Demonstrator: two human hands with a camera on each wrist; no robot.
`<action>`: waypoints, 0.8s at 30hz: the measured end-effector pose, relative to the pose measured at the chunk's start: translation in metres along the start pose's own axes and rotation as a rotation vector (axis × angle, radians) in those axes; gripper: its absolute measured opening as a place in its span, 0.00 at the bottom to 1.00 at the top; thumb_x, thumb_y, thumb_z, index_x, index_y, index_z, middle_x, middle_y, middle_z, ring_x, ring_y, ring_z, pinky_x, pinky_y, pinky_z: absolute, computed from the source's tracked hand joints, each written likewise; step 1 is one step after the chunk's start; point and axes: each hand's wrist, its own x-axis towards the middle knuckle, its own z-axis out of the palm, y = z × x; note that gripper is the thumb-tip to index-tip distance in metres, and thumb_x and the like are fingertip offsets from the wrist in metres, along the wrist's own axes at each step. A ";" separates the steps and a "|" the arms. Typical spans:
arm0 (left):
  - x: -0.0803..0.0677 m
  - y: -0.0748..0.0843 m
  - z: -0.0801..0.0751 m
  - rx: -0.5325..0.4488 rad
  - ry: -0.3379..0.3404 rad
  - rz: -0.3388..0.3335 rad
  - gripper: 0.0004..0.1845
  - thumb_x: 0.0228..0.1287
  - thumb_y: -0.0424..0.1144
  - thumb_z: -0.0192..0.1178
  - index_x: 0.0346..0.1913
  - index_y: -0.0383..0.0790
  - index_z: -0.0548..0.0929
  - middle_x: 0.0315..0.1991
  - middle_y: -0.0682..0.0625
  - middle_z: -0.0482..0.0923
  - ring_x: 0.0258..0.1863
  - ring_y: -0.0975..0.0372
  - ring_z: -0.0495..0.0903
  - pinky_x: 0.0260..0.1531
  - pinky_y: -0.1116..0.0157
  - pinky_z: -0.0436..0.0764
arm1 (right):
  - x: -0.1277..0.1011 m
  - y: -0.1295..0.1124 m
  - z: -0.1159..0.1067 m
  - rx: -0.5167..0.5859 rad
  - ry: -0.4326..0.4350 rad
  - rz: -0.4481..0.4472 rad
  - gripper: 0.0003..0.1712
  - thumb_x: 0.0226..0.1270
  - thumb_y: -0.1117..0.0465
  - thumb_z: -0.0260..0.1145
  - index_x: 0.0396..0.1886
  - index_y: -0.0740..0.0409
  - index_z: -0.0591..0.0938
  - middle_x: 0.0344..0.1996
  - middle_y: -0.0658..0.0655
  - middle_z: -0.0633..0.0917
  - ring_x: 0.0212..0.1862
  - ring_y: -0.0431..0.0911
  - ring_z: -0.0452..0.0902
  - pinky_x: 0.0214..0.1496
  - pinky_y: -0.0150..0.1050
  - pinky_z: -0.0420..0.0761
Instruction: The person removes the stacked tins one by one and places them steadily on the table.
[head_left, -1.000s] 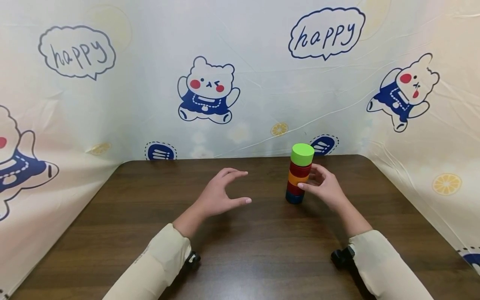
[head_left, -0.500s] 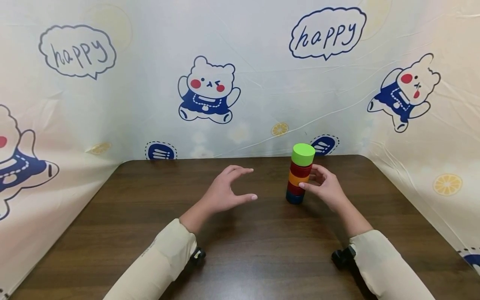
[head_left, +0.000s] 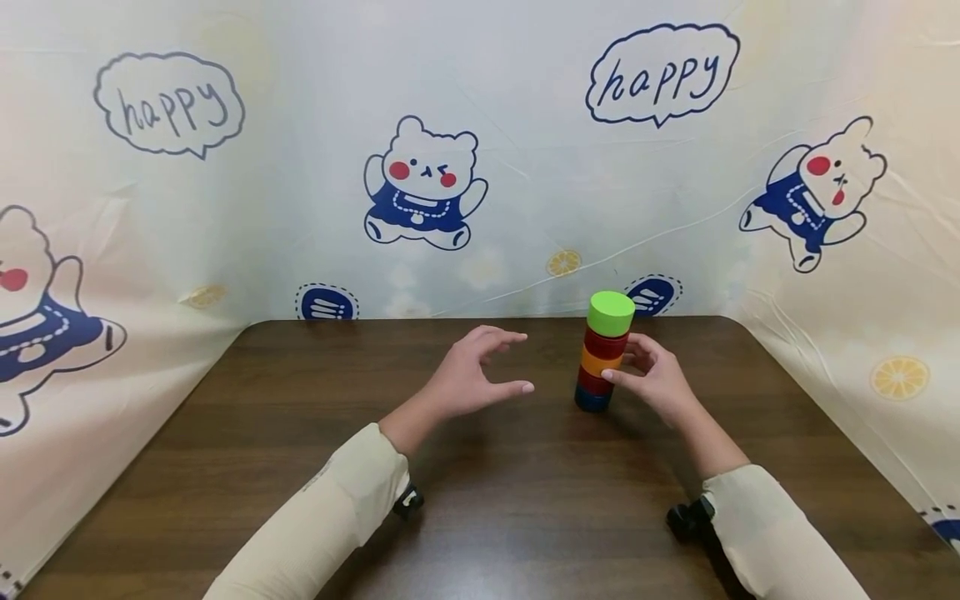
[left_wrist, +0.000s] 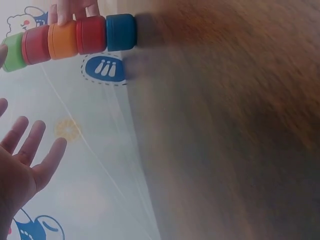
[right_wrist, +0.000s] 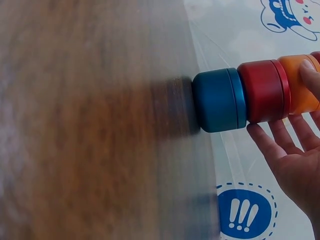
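Observation:
A stack of round blocks [head_left: 600, 367] stands on the dark wooden table [head_left: 480, 500], right of centre near the back edge. From the bottom it runs blue [right_wrist: 217, 100], red, orange, red, with a green top [head_left: 611, 310]. My right hand [head_left: 628, 363] cups the stack from the right. Its thumb tip [right_wrist: 311, 75] touches the orange block, and its fingers [right_wrist: 280, 145] are spread loosely behind, apart from the blocks. My left hand [head_left: 517, 362] hovers open a short way left of the stack, thumb and fingers spread toward it and holding nothing; its palm [left_wrist: 25, 160] shows in the left wrist view.
A cloth backdrop [head_left: 420, 183] printed with bears and "happy" bubbles hangs close behind the table and wraps both sides. The table's rounded back corners lie at the left [head_left: 255, 327] and right [head_left: 723, 321]. Bare tabletop fills the front and left.
My left hand has moved rightward, closer to the stack, staying spread. The right hand and the stack have kept their places.

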 end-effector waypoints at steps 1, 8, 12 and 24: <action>0.002 0.001 0.001 -0.002 0.002 0.003 0.34 0.50 0.52 0.75 0.62 0.50 0.79 0.56 0.51 0.75 0.55 0.55 0.76 0.51 0.52 0.79 | 0.000 0.001 0.000 -0.002 0.001 0.000 0.38 0.62 0.55 0.72 0.67 0.60 0.67 0.63 0.65 0.74 0.64 0.60 0.69 0.64 0.58 0.70; 0.013 0.007 0.009 -0.014 0.006 -0.012 0.33 0.51 0.51 0.75 0.61 0.51 0.79 0.55 0.52 0.76 0.54 0.54 0.77 0.48 0.58 0.81 | -0.001 0.003 -0.001 0.005 -0.005 0.014 0.38 0.62 0.57 0.72 0.68 0.58 0.66 0.64 0.64 0.73 0.64 0.60 0.68 0.64 0.58 0.69; 0.020 0.013 0.012 -0.053 0.004 -0.023 0.33 0.50 0.51 0.75 0.61 0.50 0.79 0.55 0.52 0.77 0.54 0.55 0.77 0.49 0.57 0.81 | 0.000 0.003 -0.002 0.006 -0.003 0.019 0.37 0.62 0.58 0.72 0.68 0.58 0.66 0.64 0.64 0.73 0.64 0.60 0.68 0.64 0.58 0.69; 0.038 0.030 0.025 -0.086 0.022 0.008 0.29 0.53 0.48 0.74 0.59 0.46 0.80 0.51 0.51 0.79 0.47 0.62 0.79 0.46 0.61 0.83 | -0.002 -0.006 -0.001 -0.001 -0.010 0.011 0.36 0.63 0.60 0.71 0.68 0.60 0.67 0.64 0.66 0.73 0.64 0.62 0.68 0.64 0.59 0.68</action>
